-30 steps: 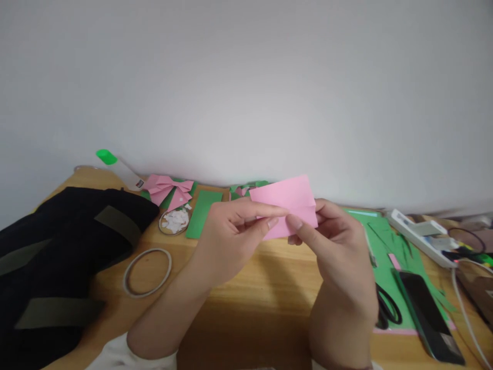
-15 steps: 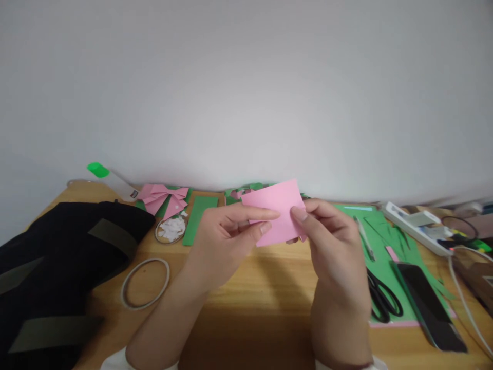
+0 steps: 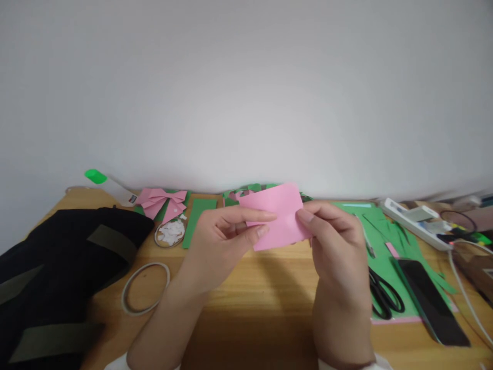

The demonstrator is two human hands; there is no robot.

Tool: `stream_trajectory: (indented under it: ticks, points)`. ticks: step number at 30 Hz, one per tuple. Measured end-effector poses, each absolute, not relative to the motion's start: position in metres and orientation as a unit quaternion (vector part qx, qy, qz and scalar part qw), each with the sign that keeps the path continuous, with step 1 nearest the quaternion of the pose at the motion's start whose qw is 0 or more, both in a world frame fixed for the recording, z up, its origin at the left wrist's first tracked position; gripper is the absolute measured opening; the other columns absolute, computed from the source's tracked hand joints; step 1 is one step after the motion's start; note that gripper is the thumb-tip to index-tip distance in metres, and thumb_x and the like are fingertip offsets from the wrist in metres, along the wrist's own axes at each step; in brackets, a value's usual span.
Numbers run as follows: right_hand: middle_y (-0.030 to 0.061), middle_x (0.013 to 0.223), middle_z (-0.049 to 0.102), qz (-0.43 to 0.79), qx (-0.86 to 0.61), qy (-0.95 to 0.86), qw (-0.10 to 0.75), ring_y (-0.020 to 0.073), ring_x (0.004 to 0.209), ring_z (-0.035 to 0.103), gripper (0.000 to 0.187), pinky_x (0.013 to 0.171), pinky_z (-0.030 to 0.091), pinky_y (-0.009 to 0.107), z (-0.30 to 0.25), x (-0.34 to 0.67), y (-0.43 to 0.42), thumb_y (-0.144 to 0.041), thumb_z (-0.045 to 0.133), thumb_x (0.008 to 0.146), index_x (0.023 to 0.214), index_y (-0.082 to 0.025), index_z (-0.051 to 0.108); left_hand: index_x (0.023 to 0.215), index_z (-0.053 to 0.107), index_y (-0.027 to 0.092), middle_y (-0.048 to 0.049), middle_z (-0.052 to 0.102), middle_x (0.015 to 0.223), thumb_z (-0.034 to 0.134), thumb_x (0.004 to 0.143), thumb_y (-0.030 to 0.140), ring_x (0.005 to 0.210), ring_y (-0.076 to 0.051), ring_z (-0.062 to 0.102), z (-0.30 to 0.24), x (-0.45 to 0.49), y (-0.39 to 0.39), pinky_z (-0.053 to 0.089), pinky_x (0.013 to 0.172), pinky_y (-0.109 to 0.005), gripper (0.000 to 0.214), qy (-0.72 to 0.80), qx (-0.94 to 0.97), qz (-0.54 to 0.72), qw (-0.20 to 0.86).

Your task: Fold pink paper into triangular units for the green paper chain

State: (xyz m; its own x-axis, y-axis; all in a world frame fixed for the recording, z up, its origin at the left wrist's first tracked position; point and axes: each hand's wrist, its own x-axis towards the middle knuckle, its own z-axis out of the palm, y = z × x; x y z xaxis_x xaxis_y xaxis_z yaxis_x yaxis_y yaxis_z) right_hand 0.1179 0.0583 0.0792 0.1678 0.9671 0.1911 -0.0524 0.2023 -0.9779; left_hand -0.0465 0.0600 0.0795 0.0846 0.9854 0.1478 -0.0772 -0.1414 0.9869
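Note:
A small pink sheet of paper (image 3: 283,221) is held up above the table, between both hands. My left hand (image 3: 223,241) pinches its left side, with the index finger lying across the front and the thumb below. At the right edge, my right hand (image 3: 333,236) grips the paper between thumb and fingers; the fingertips behind it are mostly hidden. Behind the paper, partly covered, lies a pile of green and pink paper scraps (image 3: 254,189).
On the left are a black cloth item (image 3: 77,246), a tape ring (image 3: 145,289), white scraps (image 3: 171,232), a pink paper bow (image 3: 162,200) and a green strip (image 3: 200,210). To the right lie black scissors (image 3: 385,295), a phone (image 3: 431,303), green paper (image 3: 389,241) and a power strip (image 3: 416,221).
My right thumb has slid outward to the paper's right edge. The paper looks slightly lower and a little bent, and my left hand keeps its pinch.

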Motion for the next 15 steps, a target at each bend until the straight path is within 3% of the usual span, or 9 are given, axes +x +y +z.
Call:
stream_trajectory:
  ticks: [10, 15]
  points:
    - [-0.0031, 0.051, 0.055, 0.387, -0.467, -0.512, 0.608, 0.0105, 0.047, 0.051, 0.024, 0.042, 0.040, 0.022, 0.0751, 0.1182, 0.0592, -0.025, 0.062, 0.086, 0.063, -0.021, 0.068, 0.083, 0.081, 0.026, 0.0007, 0.081, 0.082, 0.071, 0.075, 0.008, 0.073, -0.015, 0.075, 0.0777, -0.0465, 0.0593, 0.060, 0.062, -0.020, 0.021, 0.443, 0.543, 0.525, 0.483]
    - [-0.0038, 0.051, 0.054, 0.359, -0.492, -0.538, 0.583, 0.0088, 0.046, 0.048, 0.021, 0.041, 0.039, 0.020, 0.0790, 0.1159, 0.0594, -0.030, 0.070, 0.083, 0.064, -0.021, 0.068, 0.084, 0.080, 0.024, -0.0002, 0.081, 0.085, 0.070, 0.075, 0.007, 0.076, -0.017, 0.077, 0.0790, -0.0460, 0.0592, 0.062, 0.065, -0.021, 0.021, 0.442, 0.551, 0.526, 0.474]
